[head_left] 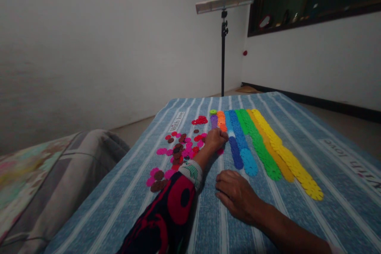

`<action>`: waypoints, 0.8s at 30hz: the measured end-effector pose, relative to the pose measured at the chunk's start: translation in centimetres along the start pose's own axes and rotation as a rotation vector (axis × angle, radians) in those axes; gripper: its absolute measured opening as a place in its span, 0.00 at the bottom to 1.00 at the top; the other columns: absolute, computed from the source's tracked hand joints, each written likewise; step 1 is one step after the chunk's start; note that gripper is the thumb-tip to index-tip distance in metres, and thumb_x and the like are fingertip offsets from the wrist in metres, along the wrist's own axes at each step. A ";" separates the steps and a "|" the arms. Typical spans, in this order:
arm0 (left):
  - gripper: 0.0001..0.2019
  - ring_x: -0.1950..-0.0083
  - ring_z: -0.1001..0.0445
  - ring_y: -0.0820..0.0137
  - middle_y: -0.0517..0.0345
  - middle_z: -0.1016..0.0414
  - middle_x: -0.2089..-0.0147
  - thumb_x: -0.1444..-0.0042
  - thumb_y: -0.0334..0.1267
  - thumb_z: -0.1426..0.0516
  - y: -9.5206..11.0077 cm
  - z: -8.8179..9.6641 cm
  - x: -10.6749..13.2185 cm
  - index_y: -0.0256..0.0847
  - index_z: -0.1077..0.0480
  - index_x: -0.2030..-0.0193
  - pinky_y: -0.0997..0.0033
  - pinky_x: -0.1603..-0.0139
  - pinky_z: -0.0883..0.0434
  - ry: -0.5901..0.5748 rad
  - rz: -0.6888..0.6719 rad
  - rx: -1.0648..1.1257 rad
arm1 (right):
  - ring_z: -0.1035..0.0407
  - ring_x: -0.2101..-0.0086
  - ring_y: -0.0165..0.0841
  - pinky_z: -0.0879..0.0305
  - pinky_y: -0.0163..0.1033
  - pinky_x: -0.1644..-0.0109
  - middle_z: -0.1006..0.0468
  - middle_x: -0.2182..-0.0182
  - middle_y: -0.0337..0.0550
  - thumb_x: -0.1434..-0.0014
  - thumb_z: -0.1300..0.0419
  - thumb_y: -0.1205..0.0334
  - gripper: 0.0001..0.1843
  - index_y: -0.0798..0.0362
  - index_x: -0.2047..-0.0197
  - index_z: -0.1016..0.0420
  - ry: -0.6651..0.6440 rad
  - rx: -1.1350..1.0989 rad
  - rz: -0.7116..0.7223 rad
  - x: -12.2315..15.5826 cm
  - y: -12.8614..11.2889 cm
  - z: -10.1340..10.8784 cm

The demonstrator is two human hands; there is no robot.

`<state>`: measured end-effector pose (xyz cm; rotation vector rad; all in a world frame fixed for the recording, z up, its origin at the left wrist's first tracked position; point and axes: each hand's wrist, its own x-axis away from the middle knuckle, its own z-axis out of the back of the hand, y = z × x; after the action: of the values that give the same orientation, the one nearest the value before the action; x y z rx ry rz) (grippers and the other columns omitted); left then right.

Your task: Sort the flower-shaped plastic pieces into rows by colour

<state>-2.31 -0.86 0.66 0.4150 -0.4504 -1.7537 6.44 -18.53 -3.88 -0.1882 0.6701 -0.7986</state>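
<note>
My left hand [216, 139], fingers pinched together, is at the near end of the orange disc row [222, 121]. Whatever lies between its fingertips is hidden. My right hand [236, 195] rests on the striped cloth with fingers loosely bent and slightly apart, holding nothing I can see. Notched plastic discs lie in overlapping rows by colour: purple [214, 121], blue [238, 131], dark blue [236, 154], green [262, 147], amber [285, 168] and yellow [282, 149]. Left of the left hand are scattered pink discs [162, 151] and brown discs [159, 185].
A blue-and-white striped cloth [119, 206] covers the table. Red discs [200, 120] form a small group at its far side. Behind stands a black tripod [223, 59] with a light panel [225, 2]. Grey bedding [86, 174] lies to the left.
</note>
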 end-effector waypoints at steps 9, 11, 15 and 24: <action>0.13 0.56 0.23 0.65 0.49 0.19 0.57 0.41 0.43 0.44 0.3 0.0 1.5 0.37 0.23 0.58 0.71 0.59 0.34 0.057 -0.078 -0.140 | 0.34 0.60 0.37 0.37 0.44 0.54 0.27 0.63 0.45 0.40 0.41 0.71 0.04 0.53 0.66 0.30 0.005 0.007 0.006 0.1 0.1 -0.1; 0.12 0.56 0.23 0.65 0.49 0.19 0.58 0.41 0.42 0.43 0.2 -0.1 1.5 0.37 0.23 0.58 0.71 0.59 0.34 0.045 -0.075 -0.134 | 0.34 0.60 0.37 0.37 0.44 0.55 0.26 0.63 0.45 0.40 0.42 0.71 0.05 0.53 0.67 0.30 0.008 0.003 0.008 0.1 0.0 0.0; 0.10 0.56 0.24 0.65 0.51 0.20 0.58 0.45 0.34 0.42 -0.6 0.8 1.5 0.37 0.23 0.58 0.71 0.58 0.33 0.046 -0.083 -0.120 | 0.34 0.60 0.36 0.37 0.44 0.55 0.26 0.63 0.45 0.39 0.42 0.70 0.05 0.53 0.66 0.30 0.008 -0.004 0.013 0.1 0.0 0.0; 0.09 0.59 0.25 0.69 0.55 0.20 0.62 0.47 0.28 0.44 -5.0 5.4 3.6 0.37 0.22 0.63 0.73 0.57 0.32 -0.010 -0.080 -0.038 | 0.34 0.60 0.36 0.37 0.44 0.55 0.26 0.63 0.44 0.39 0.42 0.71 0.05 0.53 0.67 0.30 -0.002 0.001 0.001 0.2 0.1 -0.2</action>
<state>-9.99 -2.90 2.66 0.4025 -0.4116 -1.8394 6.49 -18.60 -4.18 -0.1881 0.6682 -0.7977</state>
